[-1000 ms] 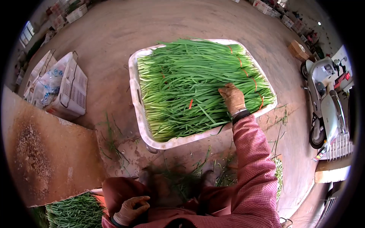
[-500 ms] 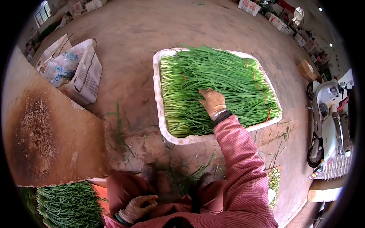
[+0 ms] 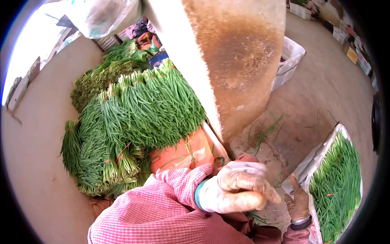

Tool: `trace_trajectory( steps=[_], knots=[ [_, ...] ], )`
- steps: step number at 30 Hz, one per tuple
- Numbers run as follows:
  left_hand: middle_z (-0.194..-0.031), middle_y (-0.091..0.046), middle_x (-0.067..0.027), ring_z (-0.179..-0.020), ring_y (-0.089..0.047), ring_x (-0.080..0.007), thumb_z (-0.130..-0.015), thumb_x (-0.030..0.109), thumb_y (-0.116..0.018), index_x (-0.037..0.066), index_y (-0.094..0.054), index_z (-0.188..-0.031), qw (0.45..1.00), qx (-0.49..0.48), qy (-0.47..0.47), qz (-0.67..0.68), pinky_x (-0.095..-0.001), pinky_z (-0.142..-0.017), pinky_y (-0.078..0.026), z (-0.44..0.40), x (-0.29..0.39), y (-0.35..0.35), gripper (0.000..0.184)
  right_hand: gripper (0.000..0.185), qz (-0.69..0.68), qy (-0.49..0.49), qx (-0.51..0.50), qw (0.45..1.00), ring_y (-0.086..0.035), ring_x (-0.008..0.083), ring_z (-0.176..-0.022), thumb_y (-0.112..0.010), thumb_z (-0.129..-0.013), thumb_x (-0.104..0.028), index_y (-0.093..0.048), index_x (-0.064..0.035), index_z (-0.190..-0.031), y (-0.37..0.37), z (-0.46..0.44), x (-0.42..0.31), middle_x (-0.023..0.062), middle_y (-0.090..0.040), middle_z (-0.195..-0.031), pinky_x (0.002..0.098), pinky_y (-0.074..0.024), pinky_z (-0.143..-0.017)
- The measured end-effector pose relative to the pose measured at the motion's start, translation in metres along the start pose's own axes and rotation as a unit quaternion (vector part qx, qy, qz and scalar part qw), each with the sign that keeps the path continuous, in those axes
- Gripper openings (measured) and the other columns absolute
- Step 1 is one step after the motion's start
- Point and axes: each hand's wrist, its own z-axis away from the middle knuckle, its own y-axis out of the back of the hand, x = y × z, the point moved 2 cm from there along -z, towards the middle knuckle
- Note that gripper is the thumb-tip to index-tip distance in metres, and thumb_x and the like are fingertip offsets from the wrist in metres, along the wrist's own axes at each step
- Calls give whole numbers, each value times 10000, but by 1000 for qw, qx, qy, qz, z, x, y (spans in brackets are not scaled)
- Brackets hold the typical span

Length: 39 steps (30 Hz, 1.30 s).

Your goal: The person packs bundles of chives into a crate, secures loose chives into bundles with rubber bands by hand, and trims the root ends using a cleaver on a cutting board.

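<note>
My left hand, in a pale glove, is raised in front of my body, blurred, its fingers curled loosely; whether they hold anything does not show. Beside the white crate at the lower right is my right hand, gloved, with fingers apart and nothing in it. The crate holds green leafy stalks with pale ends. To the left, a big pile of bundled green stalks lies stacked, tied with orange bands, beside an orange sheet.
A stained brown pillar rises between the pile and the floor area at right. Behind it stands a white basket. A clear plastic bag hangs at the top left. Loose green leaves litter the floor.
The view has swung left, bringing the bundle pile into sight and the crate to the lower right. My right hand has left the stalks; my left hand has risen from my lap.
</note>
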Motion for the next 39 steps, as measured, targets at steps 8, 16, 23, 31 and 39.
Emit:
trace_trajectory(
  steps=[8,16,23,31,39],
  knots=[
    [-725,-578,-100,-607,-525,-209,-764,200,-593,7,-593,-803,939,192,-285,-13,-301,-509,-396,-25,112,-5,196,406,85,175,-21,981,-551,268,-878,-526,-791,-106,-469,4,-1178,-10,-18,-103,156,-558,-1074,308,-459,-744],
    [-718,-575,-124,-681,-550,-254,-759,254,-598,6,-594,-821,943,-117,-303,65,-353,-603,-435,35,101,-61,256,399,-70,61,62,994,-515,104,-715,-577,-772,-1,-532,-26,-1168,-2,-32,-172,82,-600,-981,211,-444,-692],
    [-841,-597,-130,-827,-557,-292,-727,303,-639,18,-572,-1061,968,-122,126,-180,-395,-716,-445,136,26,39,444,426,-71,58,31,995,-517,87,-773,-546,-761,64,-526,-25,-1176,-17,-54,-152,73,-594,-1018,204,-438,-698],
    [-968,-626,-136,-862,-607,-245,-757,308,-644,17,-500,-1185,580,370,629,-362,-319,-764,-476,411,64,145,537,396,-149,55,3,987,-534,100,-883,-486,-811,54,-494,-2,-1202,-30,-131,-162,76,-569,-1081,208,-433,-750],
    [-993,-630,-128,-868,-617,-192,-742,231,-654,5,-557,-1109,513,538,616,-261,-286,-744,-486,462,87,136,442,387,-178,40,-5,983,-522,126,-990,-440,-834,75,-476,6,-1212,-56,-141,-108,75,-523,-1184,223,-418,-820]
  ],
)
